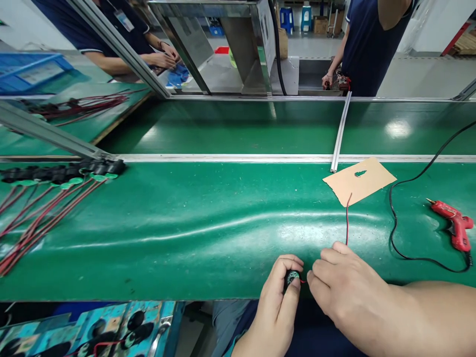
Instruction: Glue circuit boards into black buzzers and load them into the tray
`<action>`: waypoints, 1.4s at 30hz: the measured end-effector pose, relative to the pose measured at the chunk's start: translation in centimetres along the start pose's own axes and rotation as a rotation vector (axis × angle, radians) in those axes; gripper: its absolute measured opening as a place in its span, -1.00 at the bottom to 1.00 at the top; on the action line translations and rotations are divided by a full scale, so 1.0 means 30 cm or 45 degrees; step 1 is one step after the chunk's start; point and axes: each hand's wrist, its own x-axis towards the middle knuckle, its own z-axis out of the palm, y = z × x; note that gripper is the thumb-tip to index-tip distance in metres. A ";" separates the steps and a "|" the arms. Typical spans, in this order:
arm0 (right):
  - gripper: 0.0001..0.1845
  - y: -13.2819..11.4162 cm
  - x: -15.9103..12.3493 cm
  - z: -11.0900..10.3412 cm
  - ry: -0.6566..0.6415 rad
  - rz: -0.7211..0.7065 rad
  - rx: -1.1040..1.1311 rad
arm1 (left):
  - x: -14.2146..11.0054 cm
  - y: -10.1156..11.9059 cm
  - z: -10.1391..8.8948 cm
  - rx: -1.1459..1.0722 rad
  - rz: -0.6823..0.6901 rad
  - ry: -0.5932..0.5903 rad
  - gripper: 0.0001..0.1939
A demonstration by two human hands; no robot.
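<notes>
Green covers the table, at whose near edge a person's two hands meet. The left hand pinches a small round black component between thumb and fingers, its circuit-board face showing. Just beside it, the right hand is curled with its fingers drawn together on a red wire; a short red length shows between the hands, and a longer one runs from behind the knuckles onto a piece of brown cardboard. Right of the cardboard lies a red glue gun with a black cord. At the far left, black connectors sit in a row, red leads trailing toward the near edge.
</notes>
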 end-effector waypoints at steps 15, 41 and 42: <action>-0.76 -0.004 0.040 -0.009 0.092 -0.193 -0.025 | 0.012 0.022 0.013 -0.107 0.026 0.063 -0.87; -0.88 -0.096 0.022 0.238 0.466 0.675 1.283 | 0.016 -0.046 -0.056 -0.119 -0.180 0.127 -0.73; -0.89 -0.100 0.021 0.247 0.475 0.671 1.267 | 0.012 -0.053 -0.054 -0.142 -0.200 0.143 -0.72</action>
